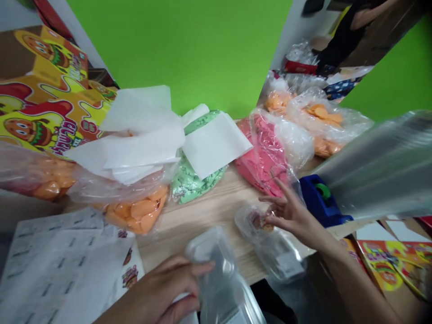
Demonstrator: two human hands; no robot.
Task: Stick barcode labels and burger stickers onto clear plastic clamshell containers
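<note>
My left hand (175, 288) is at the bottom centre, index finger stretched over the edge of a clear plastic clamshell container (219, 261). Its other fingers are partly bent, with the thumb apart from them. Something white shows beneath this hand. My right hand (290, 216) is raised with fingers spread above a second clear clamshell container (276, 252). A round printed sticker (260, 220) shows on that container, close to the right thumb tip. Sheets of printed stickers (67, 265) lie left of my left hand.
Bags of orange pieces (138, 213), green pieces (192, 182) and pink pieces (266, 153) line the back, with white paper (145, 144) on some. A blue tape dispenser (320, 202) stands right, beside a plastic film roll (384, 166). Printed cartons (47, 103) stand left. Another person (344, 36) is behind.
</note>
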